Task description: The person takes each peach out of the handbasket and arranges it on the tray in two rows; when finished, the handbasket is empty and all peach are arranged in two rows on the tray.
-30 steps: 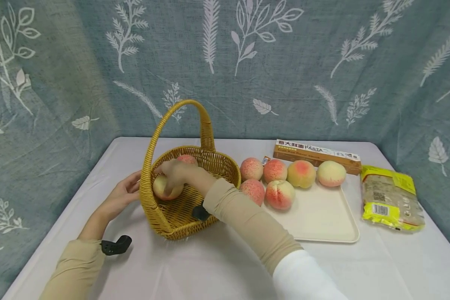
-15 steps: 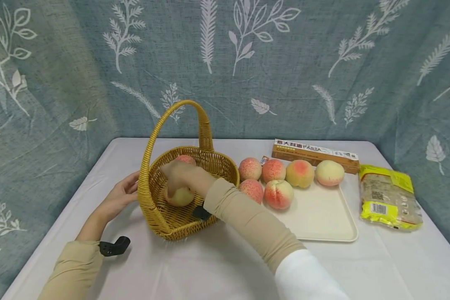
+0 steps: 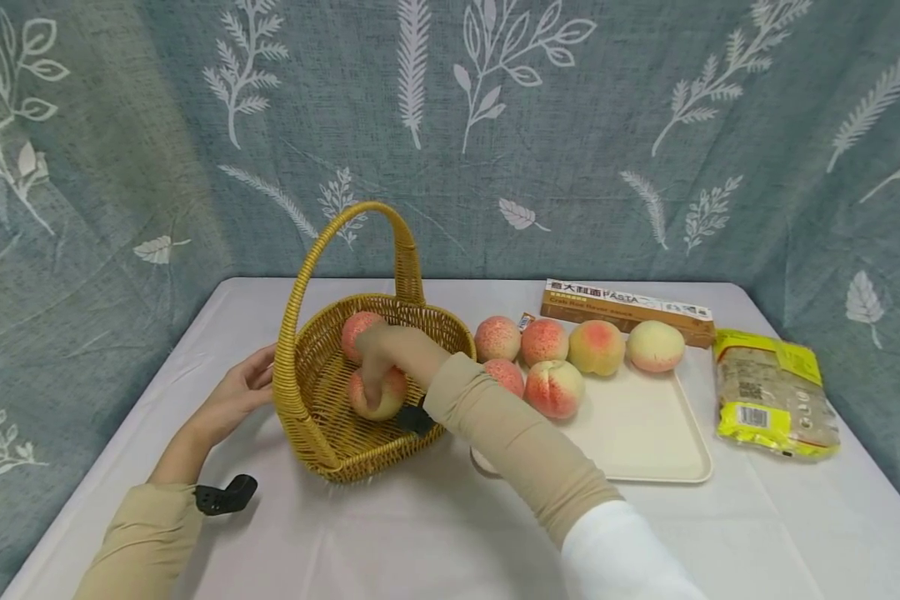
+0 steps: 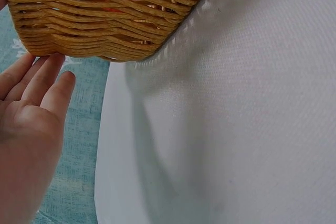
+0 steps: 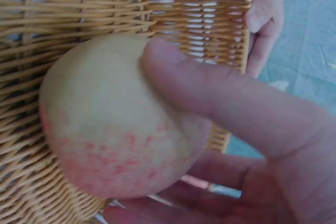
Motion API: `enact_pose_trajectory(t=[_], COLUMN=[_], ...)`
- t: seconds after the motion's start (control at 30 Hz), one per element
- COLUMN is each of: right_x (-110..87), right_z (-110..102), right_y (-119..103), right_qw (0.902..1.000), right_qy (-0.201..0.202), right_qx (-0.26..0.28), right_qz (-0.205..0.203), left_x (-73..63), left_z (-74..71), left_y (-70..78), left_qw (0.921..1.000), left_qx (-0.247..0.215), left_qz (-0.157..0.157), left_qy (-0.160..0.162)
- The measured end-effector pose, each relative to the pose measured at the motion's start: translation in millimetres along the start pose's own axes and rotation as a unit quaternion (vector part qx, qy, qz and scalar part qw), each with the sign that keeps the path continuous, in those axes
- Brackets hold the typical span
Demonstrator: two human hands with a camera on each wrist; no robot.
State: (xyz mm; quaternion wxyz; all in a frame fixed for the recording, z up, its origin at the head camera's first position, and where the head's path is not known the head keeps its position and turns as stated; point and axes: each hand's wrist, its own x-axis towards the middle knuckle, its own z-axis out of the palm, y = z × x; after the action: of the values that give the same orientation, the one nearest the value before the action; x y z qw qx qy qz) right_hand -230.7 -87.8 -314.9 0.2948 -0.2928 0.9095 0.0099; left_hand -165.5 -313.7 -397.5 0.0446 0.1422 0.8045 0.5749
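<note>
A yellow-brown wicker basket (image 3: 337, 442) with a tall arched handle stands left of centre on the table. Inside it, my right hand (image 3: 405, 354) holds a pale peach with red speckles (image 5: 115, 114), thumb on one side and fingers beneath. A second, redder peach (image 3: 357, 332) lies behind it in the basket. My left hand (image 3: 232, 398) is at the basket's left side; in the left wrist view its fairly straight fingers (image 4: 44, 80) touch the wicker edge.
Right of the basket, a cream tray (image 3: 645, 442) bears several peaches (image 3: 557, 389) along its back and left. Behind it lies a pasta box (image 3: 630, 314). A yellow-and-clear food bag (image 3: 776, 396) lies at the far right.
My right hand has carried the held peach rightward inside the basket, away from its left wall, uncovering more of the second peach. My left hand stays at the basket's side.
</note>
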Motion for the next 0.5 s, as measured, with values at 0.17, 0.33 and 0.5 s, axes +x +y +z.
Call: enact_pose_trajectory(t=[0.17,0.33,0.5], right_x=[-1.3,-6.7,-17.5], right_z=[7,9,6], right_y=[16,31,45], right_qw=[0.9972,0.9877,0.9771], right_qy=[0.033,0.08,0.115], right_qx=[0.027,0.049,0.1], right_qz=[-0.061,-0.125,-0.149], left_x=[0.5,0.7,0.4], left_z=[0.2,1.2,0.5], left_y=[-0.1,0.2,1.0], left_qw=[1.0,0.9999,0.9999], left_qx=[0.005,0.008,0.011], left_qz=[-0.005,-0.007,-0.006], left_qy=[0.001,-0.001,0.0])
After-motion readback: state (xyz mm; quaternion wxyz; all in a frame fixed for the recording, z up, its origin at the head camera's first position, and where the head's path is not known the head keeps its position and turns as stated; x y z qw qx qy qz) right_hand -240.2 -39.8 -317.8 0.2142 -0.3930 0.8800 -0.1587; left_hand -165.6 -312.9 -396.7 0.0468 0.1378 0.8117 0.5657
